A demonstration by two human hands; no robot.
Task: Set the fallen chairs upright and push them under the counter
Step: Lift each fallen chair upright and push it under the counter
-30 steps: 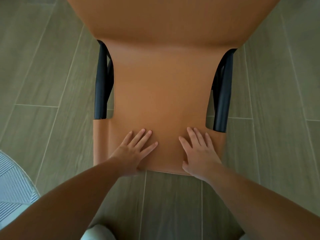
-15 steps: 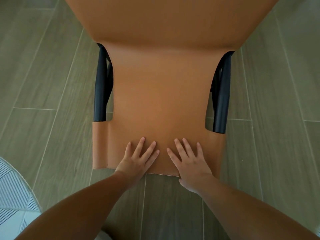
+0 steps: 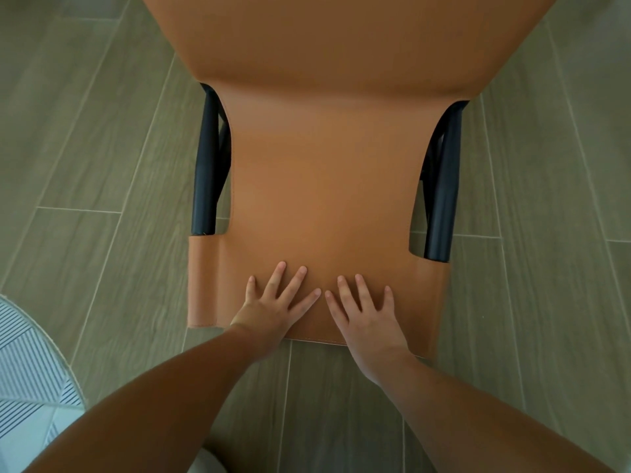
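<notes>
A tan leather chair (image 3: 324, 172) with black metal frame tubes (image 3: 440, 199) fills the middle of the view, seen from above. Its backrest top edge is nearest me and its seat spreads out at the top of the frame. My left hand (image 3: 273, 305) and my right hand (image 3: 365, 315) lie flat side by side on the backrest near its top edge, fingers spread and almost touching each other. Neither hand wraps around anything. The chair's legs and the counter are out of view.
Grey wood-look floor tiles (image 3: 102, 148) surround the chair on both sides. A striped blue and white rug (image 3: 27, 370) curves into the lower left corner. A pale object (image 3: 205, 462) shows at the bottom edge between my arms.
My hands have slid toward each other along the backrest's top edge, and the chair has moved slightly farther away from me.
</notes>
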